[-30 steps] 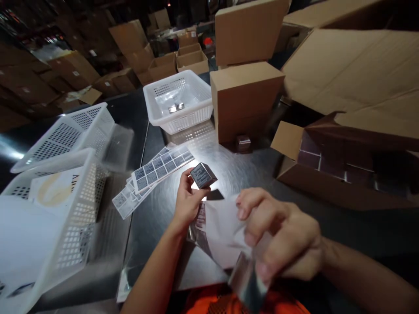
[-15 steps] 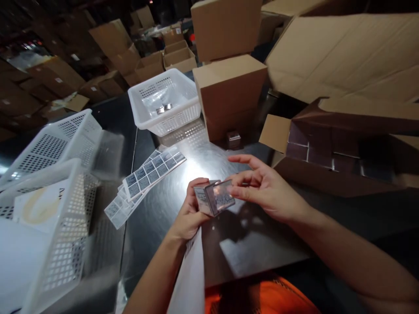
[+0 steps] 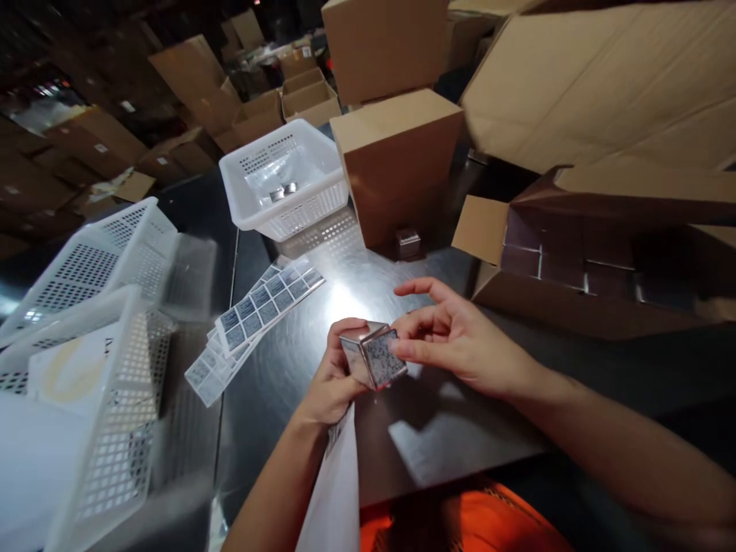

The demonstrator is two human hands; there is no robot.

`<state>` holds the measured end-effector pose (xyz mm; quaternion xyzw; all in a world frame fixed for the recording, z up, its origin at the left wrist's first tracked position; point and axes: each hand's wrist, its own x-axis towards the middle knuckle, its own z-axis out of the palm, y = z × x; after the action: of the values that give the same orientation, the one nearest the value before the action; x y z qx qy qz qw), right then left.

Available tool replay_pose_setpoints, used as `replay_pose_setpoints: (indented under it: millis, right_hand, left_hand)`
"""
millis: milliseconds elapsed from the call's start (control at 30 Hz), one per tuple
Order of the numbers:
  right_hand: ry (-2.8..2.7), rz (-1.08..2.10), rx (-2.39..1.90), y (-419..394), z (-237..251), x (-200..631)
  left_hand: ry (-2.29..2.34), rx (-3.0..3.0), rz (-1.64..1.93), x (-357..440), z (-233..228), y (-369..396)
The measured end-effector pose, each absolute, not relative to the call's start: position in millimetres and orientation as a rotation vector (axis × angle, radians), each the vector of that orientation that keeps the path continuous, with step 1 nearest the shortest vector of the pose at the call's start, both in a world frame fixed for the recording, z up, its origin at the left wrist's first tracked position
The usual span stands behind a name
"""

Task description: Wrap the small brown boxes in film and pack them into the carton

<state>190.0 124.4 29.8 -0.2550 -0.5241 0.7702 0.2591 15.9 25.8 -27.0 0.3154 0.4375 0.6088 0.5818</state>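
Observation:
My left hand (image 3: 336, 376) is wrapped around a small shiny box (image 3: 357, 360), held above the metal table. From the same hand a white sheet (image 3: 333, 483) hangs down toward my lap. A square grey sticker (image 3: 384, 359) with fine print covers the face of the box turned to the right. At the sticker's right edge, the thumb and fingers of my right hand (image 3: 445, 330) are closed, with the index finger raised. Printed sticker sheets (image 3: 270, 303) lie overlapped on the table to the left.
A white basket (image 3: 313, 211) with small shiny pieces stands at the back. More white baskets (image 3: 123, 307) line the left. Behind my right hand are a small box (image 3: 408, 242), a tall carton (image 3: 396, 146) and an open carton (image 3: 552, 307) of dark boxes.
The sticker, held at an angle by my right hand before, now lies against the box face. The box has turned slightly in my left hand, and the right hand has shifted a little left.

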Motion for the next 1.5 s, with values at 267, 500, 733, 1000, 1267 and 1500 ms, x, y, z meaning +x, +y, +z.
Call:
replay_pose_setpoints:
  millis: [267,500,733,1000,1267,1500]
  right_hand:
    - [-1.43,2.081,-0.689,124,29,190]
    - [-1.404,2.091,-0.672,124,29,191]
    - [-1.465,1.943,-0.725,118,28,187]
    - [-1.87,1.628,-0.672,131,18,196]
    - [-2.102,1.143,-0.439,115,47,230]
    - [-1.852,0.074,-1.169,133,66,368]
  left_hand:
    - [1.036,0.709,1.406,15,-26,25]
    - [0.989,0.744,1.404,15,-26,25]
    - [1.076,0.791,1.406,14,-29,25]
    - [1.377,0.638,1.308,20,-13,7]
    - [1.566,0.899,1.081,22,-13,12]
    - [1.564,1.202,1.138,12,-9,20]
